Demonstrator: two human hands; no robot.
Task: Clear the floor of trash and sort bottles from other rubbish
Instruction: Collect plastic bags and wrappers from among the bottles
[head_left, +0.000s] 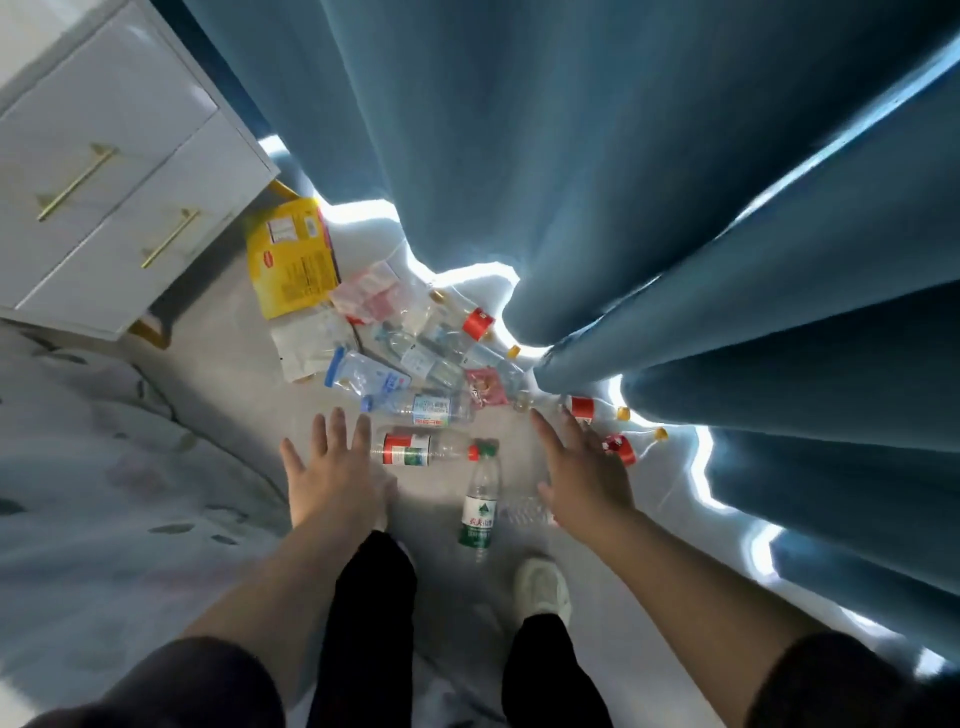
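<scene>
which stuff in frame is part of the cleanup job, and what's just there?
Job:
- green-label bottle
- red-label bottle
- blue-cap bottle
- red-label bottles by the curtain
- yellow packet
- clear wrappers
- left hand and right hand, both open, holding nothing

Just there:
- white drawer unit
- blue curtain
- bedding

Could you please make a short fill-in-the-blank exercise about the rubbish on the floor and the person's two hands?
1. The flat yellow cardboard box lies beside the white ____ with brass handles.
2. The clear plastic bottle with the green label lies between the left hand and the ____ hand.
3. Both hands are open, fingers spread, and hold ____.
4. The blue ____ hangs over the bottles.

Missing words: cabinet; right; nothing; curtain
</scene>
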